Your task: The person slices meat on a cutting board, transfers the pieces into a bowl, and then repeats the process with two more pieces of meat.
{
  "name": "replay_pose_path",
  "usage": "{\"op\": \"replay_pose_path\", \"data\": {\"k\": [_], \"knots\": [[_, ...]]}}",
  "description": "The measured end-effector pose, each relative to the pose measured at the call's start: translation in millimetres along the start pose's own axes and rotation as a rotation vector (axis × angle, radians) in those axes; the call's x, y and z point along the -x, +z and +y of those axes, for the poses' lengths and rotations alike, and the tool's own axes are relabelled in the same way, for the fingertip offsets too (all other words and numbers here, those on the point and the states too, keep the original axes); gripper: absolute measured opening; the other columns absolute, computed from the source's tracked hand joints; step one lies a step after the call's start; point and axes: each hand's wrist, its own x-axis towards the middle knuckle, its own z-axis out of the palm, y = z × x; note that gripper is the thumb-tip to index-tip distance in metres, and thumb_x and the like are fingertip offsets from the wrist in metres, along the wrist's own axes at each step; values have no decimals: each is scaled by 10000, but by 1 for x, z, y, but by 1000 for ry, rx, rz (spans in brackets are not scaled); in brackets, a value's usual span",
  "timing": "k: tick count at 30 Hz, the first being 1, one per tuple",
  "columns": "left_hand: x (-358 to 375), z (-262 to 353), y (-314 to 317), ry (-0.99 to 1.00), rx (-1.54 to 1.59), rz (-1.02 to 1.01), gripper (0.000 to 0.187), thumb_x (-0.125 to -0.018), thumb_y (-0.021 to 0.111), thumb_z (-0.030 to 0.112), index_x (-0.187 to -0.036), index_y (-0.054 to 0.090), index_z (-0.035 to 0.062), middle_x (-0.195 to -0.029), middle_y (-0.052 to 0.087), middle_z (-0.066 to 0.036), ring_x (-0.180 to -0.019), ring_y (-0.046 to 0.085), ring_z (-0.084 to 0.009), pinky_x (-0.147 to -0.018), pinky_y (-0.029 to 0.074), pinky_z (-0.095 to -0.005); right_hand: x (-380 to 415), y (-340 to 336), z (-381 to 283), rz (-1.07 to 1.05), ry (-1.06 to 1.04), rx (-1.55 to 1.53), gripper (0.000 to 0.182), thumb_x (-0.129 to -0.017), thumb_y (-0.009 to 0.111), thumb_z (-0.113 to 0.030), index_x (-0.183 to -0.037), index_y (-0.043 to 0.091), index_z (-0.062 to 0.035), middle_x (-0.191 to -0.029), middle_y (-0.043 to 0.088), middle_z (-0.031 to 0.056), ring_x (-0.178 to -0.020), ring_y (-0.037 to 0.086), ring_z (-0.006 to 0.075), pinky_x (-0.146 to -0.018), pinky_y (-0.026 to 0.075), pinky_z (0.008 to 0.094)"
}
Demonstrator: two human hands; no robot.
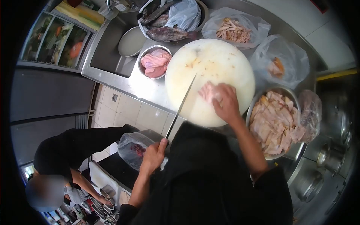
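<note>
My left hand [153, 155] is closed around the handle of a long knife [182, 103]. The blade points up and away, its tip over the round white cutting board [180, 90]. On the board, my right hand [227, 100] has its fingers curled onto a pale pink piece of meat [206, 92]; the fingertips are partly blurred. Small brownish scraps dot the far part of the board. Right of the board, nearest my right forearm, a metal bowl [248, 117] holds flat slices of pale meat [273, 122].
Left of the board stands a bowl of raw pink meat [155, 63]. Behind it lie whole fish [167, 34]. Plastic bags hold cut strips [234, 30] and an orange-brown piece [276, 67]. A sink [108, 56] is at left. A person in black [71, 150] bends at lower left.
</note>
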Motion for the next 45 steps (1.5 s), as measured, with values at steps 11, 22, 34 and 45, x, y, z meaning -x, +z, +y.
{"op": "replay_pose_path", "data": {"k": [11,22,34,45], "knots": [[25,19,-1,20,-88,31,679,-1074,424,511,-871,657,-94,-823,628,-377,-903,628,-556,-796,489,-553,16,57,-13,-10,-34,-90,284,-833,721,-97,-1095,688,10,-1221,636,166,-1158,561,354,-991,461,449],[57,6,0,-13,-243,60,571,-1068,465,430,-865,671,-63,-846,637,-386,-874,629,-564,-806,496,-601,13,52,-15,-21,-7,-115,295,-833,694,-93,-1109,663,7,-1221,639,152,-1158,571,348,-987,465,456],[43,17,15,94,-194,89,563,-1077,459,412,-843,664,-57,-821,628,-383,-836,626,-570,-750,493,-605,17,46,-16,-20,-20,-151,241,-843,669,-22,-1080,663,22,-1174,637,171,-1143,582,365,-991,482,445],[14,30,28,71,-172,86,589,-1078,443,442,-863,662,-61,-844,630,-395,-907,617,-576,-815,487,-606,18,43,-11,16,-52,-170,214,-834,645,21,-1048,647,37,-1138,635,177,-1102,585,374,-968,494,447]]}}
